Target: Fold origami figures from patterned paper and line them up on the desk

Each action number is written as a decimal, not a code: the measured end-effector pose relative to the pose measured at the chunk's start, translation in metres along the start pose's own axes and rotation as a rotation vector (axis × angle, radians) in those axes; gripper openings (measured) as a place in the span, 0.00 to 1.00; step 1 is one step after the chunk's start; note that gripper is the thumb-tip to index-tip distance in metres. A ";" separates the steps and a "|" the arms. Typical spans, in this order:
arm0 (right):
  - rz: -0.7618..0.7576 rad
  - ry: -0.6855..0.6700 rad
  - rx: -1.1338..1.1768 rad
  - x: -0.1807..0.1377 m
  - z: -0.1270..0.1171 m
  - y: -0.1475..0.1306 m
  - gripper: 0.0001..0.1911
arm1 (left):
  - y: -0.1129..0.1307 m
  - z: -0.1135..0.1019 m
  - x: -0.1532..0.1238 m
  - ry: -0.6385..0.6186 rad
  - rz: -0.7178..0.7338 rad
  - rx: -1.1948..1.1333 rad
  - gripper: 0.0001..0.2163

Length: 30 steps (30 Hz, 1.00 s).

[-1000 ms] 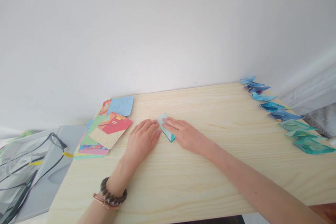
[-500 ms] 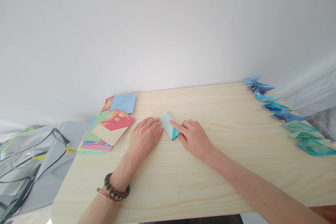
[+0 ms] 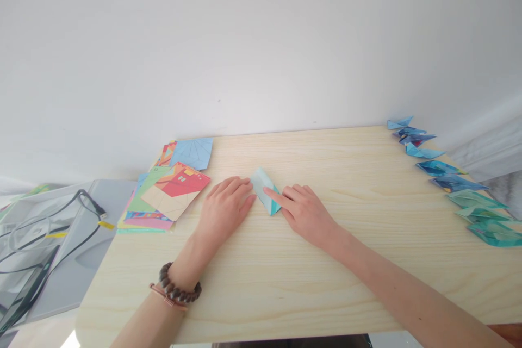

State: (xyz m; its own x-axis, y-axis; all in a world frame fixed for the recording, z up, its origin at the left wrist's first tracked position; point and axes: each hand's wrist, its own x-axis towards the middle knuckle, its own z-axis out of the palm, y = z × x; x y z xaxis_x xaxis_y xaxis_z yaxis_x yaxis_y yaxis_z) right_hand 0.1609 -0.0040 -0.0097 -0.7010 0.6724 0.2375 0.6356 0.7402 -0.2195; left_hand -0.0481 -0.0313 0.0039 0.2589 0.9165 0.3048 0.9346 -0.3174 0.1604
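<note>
A small folded sheet of origami paper (image 3: 261, 187), pale blue-green with a teal lower right edge, lies between my hands on the wooden table. My left hand (image 3: 226, 204) rests flat at its left side, fingers extended and the fingertips touching the upper left edge. The index finger of my right hand (image 3: 304, 209) is stretched out and presses on the paper's face. That hand's other fingers are loosely bent, and its thumb is near the right corner. Whether the thumb reaches under the paper is unclear.
Patterned paper sheets (image 3: 171, 196) are piled on the left of the table (image 3: 261, 283). Several folded blue and green paper pieces (image 3: 440, 167) form a row along the right side. Beyond the left edge are cables (image 3: 84, 196) on a grey surface. A white wall stands behind.
The view has shifted slightly. The folded paper shows a teal strip farther up its right edge. My right index finger stays on it, and my left hand remains beside it.
</note>
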 end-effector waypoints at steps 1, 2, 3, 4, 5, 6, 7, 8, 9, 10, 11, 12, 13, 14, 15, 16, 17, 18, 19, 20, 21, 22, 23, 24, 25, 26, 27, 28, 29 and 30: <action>0.002 -0.002 0.002 0.000 0.000 0.000 0.25 | 0.000 0.000 0.000 -0.008 -0.002 0.000 0.11; 0.004 -0.003 0.004 0.000 0.000 0.000 0.24 | 0.000 -0.001 0.000 -0.014 -0.005 0.000 0.11; 0.006 -0.006 0.005 0.000 0.000 0.000 0.24 | 0.001 -0.001 0.000 -0.021 -0.008 -0.002 0.11; 0.010 -0.008 0.005 0.000 0.000 0.000 0.23 | 0.001 -0.002 0.000 -0.025 -0.010 -0.004 0.11; 0.012 -0.011 0.004 0.000 0.000 0.000 0.23 | 0.001 -0.002 0.000 -0.026 -0.011 -0.007 0.11; 0.013 -0.015 0.002 0.000 -0.001 0.000 0.23 | 0.000 -0.002 0.000 -0.026 -0.009 -0.012 0.11; 0.010 -0.020 -0.002 0.000 -0.001 0.000 0.23 | 0.000 -0.002 0.000 -0.023 -0.006 -0.017 0.11; 0.004 -0.025 -0.006 0.000 -0.002 0.000 0.23 | 0.000 -0.001 0.000 -0.020 -0.003 -0.024 0.11; -0.003 -0.029 -0.012 0.001 -0.003 0.000 0.23 | -0.001 -0.001 0.000 -0.016 0.003 -0.030 0.11; -0.008 -0.033 -0.017 0.001 -0.003 0.000 0.23 | -0.001 0.000 0.000 -0.011 0.008 -0.037 0.11; -0.011 -0.035 -0.021 0.001 -0.004 -0.001 0.23 | -0.001 0.000 0.000 -0.007 0.012 -0.043 0.11; -0.011 -0.036 -0.025 0.001 -0.004 -0.001 0.23 | -0.002 0.001 0.000 -0.005 0.013 -0.047 0.11; -0.010 -0.037 -0.027 0.001 -0.004 -0.001 0.23 | -0.002 0.001 0.000 -0.005 0.012 -0.048 0.11; -0.007 -0.039 -0.027 0.001 -0.004 -0.001 0.23 | -0.002 0.001 -0.001 -0.009 0.008 -0.047 0.11; -0.004 -0.042 -0.025 0.001 -0.004 -0.001 0.23 | -0.002 0.001 -0.001 -0.014 0.004 -0.044 0.11; -0.001 -0.045 -0.020 0.001 -0.004 -0.001 0.23 | -0.002 0.001 -0.001 -0.019 0.000 -0.041 0.11; 0.002 -0.048 -0.013 0.001 -0.004 0.000 0.23 | -0.002 0.000 -0.001 -0.024 0.001 -0.037 0.12; 0.003 -0.051 -0.005 0.001 -0.003 0.000 0.23 | -0.003 0.000 -0.002 -0.027 0.003 -0.033 0.12; 0.002 -0.053 0.004 0.002 -0.003 0.001 0.22 | -0.003 0.000 -0.002 -0.030 0.008 -0.029 0.13; -0.001 -0.056 0.011 0.002 -0.003 0.002 0.22 | -0.003 0.000 -0.002 -0.030 0.013 -0.025 0.13; -0.005 -0.059 0.017 0.002 -0.003 0.002 0.22 | -0.004 0.000 -0.002 -0.029 0.019 -0.020 0.13; -0.010 -0.063 0.022 0.002 -0.003 0.002 0.22 | -0.004 0.000 -0.003 -0.027 0.023 -0.016 0.13; -0.012 -0.066 0.023 0.002 -0.003 0.003 0.22 | -0.004 0.000 -0.003 -0.023 0.026 -0.013 0.13; -0.013 -0.070 0.022 0.002 -0.003 0.003 0.22 | -0.005 0.000 -0.003 -0.018 0.026 -0.012 0.13; -0.013 -0.072 0.019 0.002 -0.003 0.003 0.22 | -0.005 0.001 -0.003 -0.014 0.027 -0.012 0.13; -0.013 -0.073 0.014 0.002 -0.004 0.002 0.22 | -0.005 0.001 -0.003 -0.009 0.027 -0.014 0.13; -0.014 -0.073 0.009 0.002 -0.004 0.002 0.22 | -0.005 0.001 -0.003 -0.007 0.027 -0.015 0.13; -0.016 -0.073 0.004 0.002 -0.004 0.002 0.22 | -0.005 0.001 -0.003 -0.007 0.028 -0.015 0.13; -0.018 -0.072 0.001 0.002 -0.004 0.002 0.22 | -0.005 0.002 -0.003 -0.009 0.027 -0.014 0.13; -0.021 -0.070 -0.002 0.002 -0.004 0.002 0.23 | -0.005 0.002 -0.003 -0.013 0.025 -0.012 0.13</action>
State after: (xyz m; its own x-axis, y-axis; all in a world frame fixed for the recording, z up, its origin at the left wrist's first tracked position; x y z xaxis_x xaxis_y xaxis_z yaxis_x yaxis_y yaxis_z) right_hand 0.1620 -0.0016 -0.0059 -0.7348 0.6552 0.1753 0.6214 0.7540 -0.2132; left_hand -0.0532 -0.0319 0.0005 0.2856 0.9112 0.2968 0.9249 -0.3432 0.1637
